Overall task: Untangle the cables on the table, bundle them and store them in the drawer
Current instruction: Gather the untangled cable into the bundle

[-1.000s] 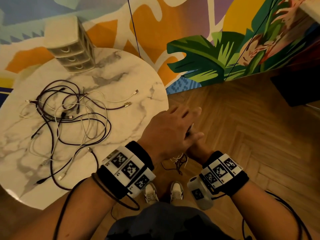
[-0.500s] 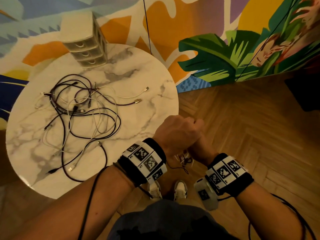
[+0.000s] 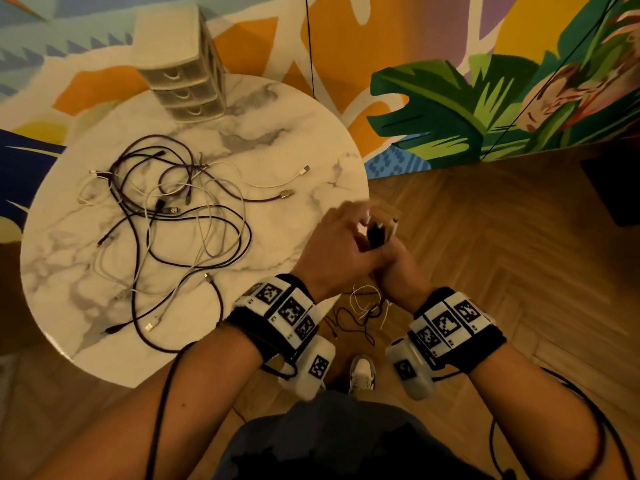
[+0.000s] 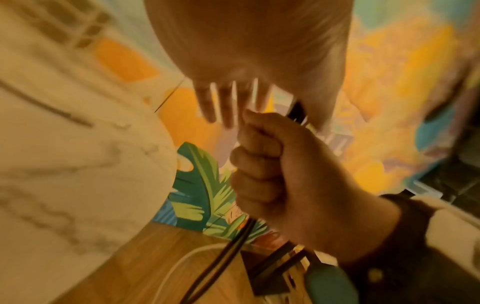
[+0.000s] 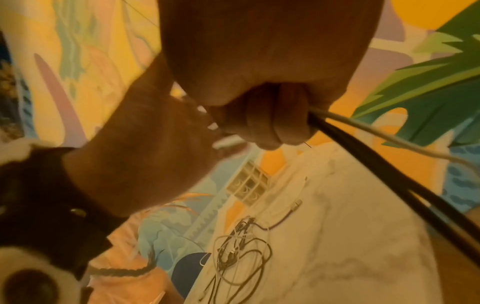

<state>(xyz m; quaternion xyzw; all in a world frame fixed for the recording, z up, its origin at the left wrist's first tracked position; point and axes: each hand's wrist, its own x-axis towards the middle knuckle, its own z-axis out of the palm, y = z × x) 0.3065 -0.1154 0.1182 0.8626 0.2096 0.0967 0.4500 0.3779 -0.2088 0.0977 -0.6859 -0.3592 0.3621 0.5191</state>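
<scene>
A bunch of cables (image 3: 379, 233), some black and some white, is gripped in the fist of the right hand (image 3: 398, 271); connector ends stick out above the fist, and the loose lengths hang below it toward the floor (image 3: 485, 271). The fingers of the right hand are seen curled tightly round the bunch in the left wrist view (image 4: 259, 164). The left hand (image 3: 332, 251) is laid over the top of the bunch, against the right hand, with its fingers extended in the left wrist view; whether anything is pinched by it cannot be told. Both hands are held just beside the tabletop (image 3: 311, 126), off its right edge. A tangle of dark and white cables (image 3: 166, 220) is spread on the marble tabletop, well apart from the hands. A small drawer unit (image 3: 183, 77) with three closed drawers is placed at the far edge, beyond the tangle.
</scene>
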